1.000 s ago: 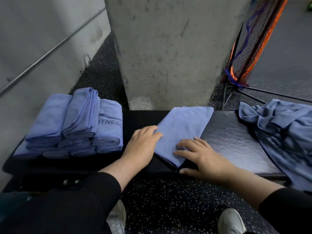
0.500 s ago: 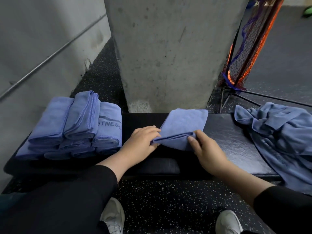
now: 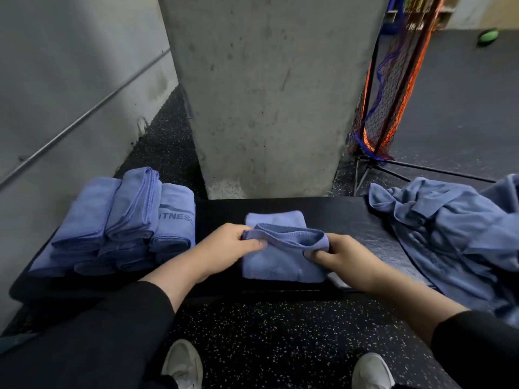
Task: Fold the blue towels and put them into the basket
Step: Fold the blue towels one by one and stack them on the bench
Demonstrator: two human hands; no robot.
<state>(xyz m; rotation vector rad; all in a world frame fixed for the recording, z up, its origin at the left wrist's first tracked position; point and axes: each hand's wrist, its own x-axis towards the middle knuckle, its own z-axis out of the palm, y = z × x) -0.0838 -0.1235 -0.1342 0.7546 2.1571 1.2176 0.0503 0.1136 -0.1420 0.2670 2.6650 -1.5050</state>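
**Mid-fold: both hands on one towel at the bench's front edge**

Left hand [image 3: 229,244] and right hand [image 3: 346,255] each pinch an end of the raised fold of the blue towel [image 3: 280,262]; thumbs and fingers clamp cloth, nothing loose. Gripping both ends likely keeps the fold edge straight while it's carried over the lower layer. The towel lies mid-bench [image 3: 351,220], near the front edge, lower layer flat on the surface.

Around it:
- Folded stack [image 3: 123,220] at the bench's left end, several rolls deep, one printed with lettering. Near the left hand, not touching.
- Unfolded heap [image 3: 455,234] at the right end, spilling over the front edge. My read: that's the remaining work.
- Concrete pillar [image 3: 266,94] right behind the bench.
- Net stand [image 3: 393,88] at the back right, orange and blue mesh. Can't tell if that's the basket; no obvious basket in view.

Nothing blocks the fold. Free surface is narrow between stack and heap.
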